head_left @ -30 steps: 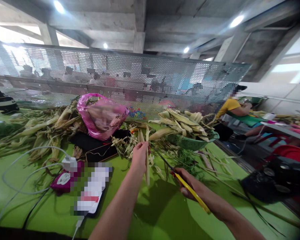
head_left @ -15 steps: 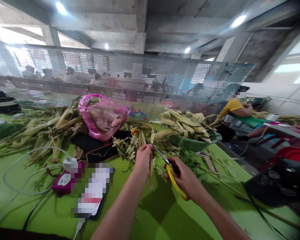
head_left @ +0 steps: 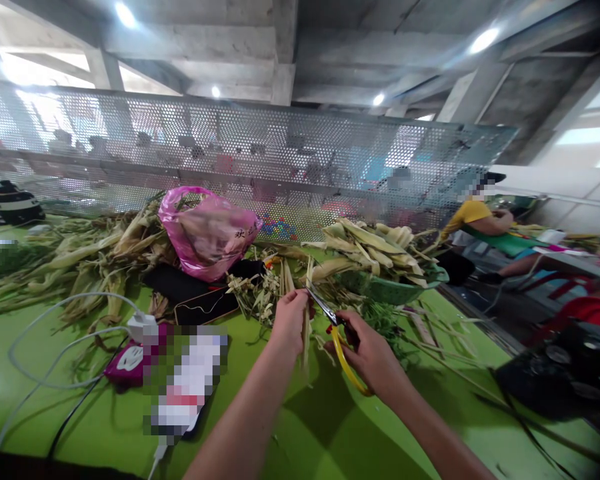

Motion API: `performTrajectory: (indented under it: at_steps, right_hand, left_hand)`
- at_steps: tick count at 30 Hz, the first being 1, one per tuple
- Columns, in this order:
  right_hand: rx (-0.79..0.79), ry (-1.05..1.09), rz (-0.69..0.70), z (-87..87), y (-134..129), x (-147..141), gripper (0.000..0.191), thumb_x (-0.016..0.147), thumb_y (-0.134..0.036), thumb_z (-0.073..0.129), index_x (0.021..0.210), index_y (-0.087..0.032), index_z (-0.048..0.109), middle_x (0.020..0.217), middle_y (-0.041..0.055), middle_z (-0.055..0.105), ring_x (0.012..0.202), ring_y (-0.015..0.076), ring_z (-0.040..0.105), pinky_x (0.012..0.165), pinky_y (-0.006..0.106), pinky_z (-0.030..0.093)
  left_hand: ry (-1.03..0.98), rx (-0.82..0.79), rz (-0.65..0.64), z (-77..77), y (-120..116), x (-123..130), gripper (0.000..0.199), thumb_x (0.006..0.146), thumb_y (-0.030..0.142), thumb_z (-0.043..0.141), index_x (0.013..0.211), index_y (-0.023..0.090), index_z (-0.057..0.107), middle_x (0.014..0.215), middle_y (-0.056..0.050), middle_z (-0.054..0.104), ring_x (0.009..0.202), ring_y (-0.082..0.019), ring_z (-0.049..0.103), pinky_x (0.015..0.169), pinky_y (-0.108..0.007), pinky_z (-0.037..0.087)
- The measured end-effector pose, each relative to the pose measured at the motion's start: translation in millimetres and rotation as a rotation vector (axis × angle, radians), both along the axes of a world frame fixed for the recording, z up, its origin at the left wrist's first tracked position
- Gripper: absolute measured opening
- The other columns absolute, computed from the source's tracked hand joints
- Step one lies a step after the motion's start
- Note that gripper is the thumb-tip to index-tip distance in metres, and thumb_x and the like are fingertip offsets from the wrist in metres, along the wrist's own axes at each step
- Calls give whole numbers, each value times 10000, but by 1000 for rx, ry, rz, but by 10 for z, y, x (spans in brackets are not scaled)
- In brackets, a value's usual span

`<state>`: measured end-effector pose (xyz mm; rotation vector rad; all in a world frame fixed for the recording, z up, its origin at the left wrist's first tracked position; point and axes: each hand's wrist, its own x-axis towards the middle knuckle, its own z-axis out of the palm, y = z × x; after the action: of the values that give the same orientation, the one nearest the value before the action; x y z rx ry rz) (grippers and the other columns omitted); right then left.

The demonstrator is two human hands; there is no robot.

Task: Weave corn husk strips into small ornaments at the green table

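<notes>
Pinched in my left hand (head_left: pixel 291 319) is a bundle of pale corn husk strips (head_left: pixel 306 337), with ends sticking out above and below the fingers. My right hand (head_left: pixel 367 350) grips a pair of scissors (head_left: pixel 347 367) by its yellow handles. The blades point up and left and meet the husk just beside my left fingertips; whether they are parted there is too small to tell. Behind my hands stands a green basket (head_left: pixel 397 291) heaped with dry corn husks (head_left: pixel 375 250). Small cut husk pieces (head_left: pixel 255 297) lie to the left of my left hand.
A pink plastic bag (head_left: pixel 205 233) stands beside a large husk pile (head_left: pixel 95 257) at left. Nearer are a phone (head_left: pixel 193 380), a purple power strip (head_left: pixel 130 360) and white cables. A perforated metal screen (head_left: pixel 260 147) backs the green table (head_left: pixel 340 427). Another person (head_left: pixel 480 220) sits at right.
The whole view has shifted slightly. My hands keep nearly the same pose, with the scissors' blades still at the husk strips.
</notes>
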<state>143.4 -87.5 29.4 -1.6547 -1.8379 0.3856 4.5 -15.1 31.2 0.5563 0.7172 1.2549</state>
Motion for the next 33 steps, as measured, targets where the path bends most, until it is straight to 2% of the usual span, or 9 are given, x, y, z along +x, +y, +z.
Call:
performTrajectory:
  at_steps: [8,12,15,18,22,25,27,29,33]
  right_hand:
    - [-23,175,12,-88,30,23,376,788,-475,598,1058,-219,548,885,36,684,795,217,637,732,293,472]
    - [4,211,-53,-104,39,96,411,790,-516,580,1063,-212,537,895,49,689,795,229,644,715,301,481]
    - [16,63,-148,-103,80,249,399,801,-503,557,1079,-219,527,818,31,683,712,218,628,651,296,459]
    - [-74,-179,-241,-114,146,427,385,813,-425,528,1143,-226,513,750,19,666,632,221,613,575,294,416]
    - [-143,-372,-158,-117,223,551,325,780,-268,553,1099,-212,579,934,74,675,810,243,638,676,297,422]
    - [-102,-431,-132,5,263,500,206,825,-294,526,963,-213,655,940,85,655,809,234,621,712,310,419]
    - [14,-301,-142,146,306,407,237,866,-343,485,957,-215,663,1002,84,647,841,224,612,749,317,427]
    - [99,-50,-49,284,378,288,253,870,-385,494,961,-212,656,1005,69,656,885,212,607,803,309,435]
    - [117,438,29,410,567,58,328,808,-470,575,949,-179,633,866,48,667,792,194,601,757,301,466]
  left_hand:
    - [17,-17,8,-23,19,-9,227,638,326,729,652,171,562,545,26,486,447,-63,408,466,-217,338]
    - [13,-32,5,-41,42,-51,249,628,350,744,656,181,563,537,29,480,446,-67,415,452,-217,333]
    - [-37,1,14,-60,67,-82,277,597,361,765,697,175,585,583,21,526,488,-74,469,478,-211,365]
    - [-73,37,9,-74,83,-88,316,566,347,784,762,169,611,637,17,570,526,-73,510,517,-204,396]
    - [-48,73,-24,-59,76,-81,334,565,353,784,783,160,619,623,21,572,506,-68,507,510,-201,390]
    - [-10,106,-52,-24,53,-81,317,580,361,770,759,154,610,605,22,561,480,-62,486,484,-197,362]
    - [22,112,-69,0,33,-78,311,578,360,766,749,157,605,597,26,551,475,-61,475,479,-197,354]
    - [45,113,-74,19,13,-68,310,563,350,770,738,159,601,598,30,542,493,-64,473,499,-199,372]
    - [99,185,-85,31,-17,-30,287,569,344,762,707,158,593,607,34,516,529,-72,461,521,-206,382]
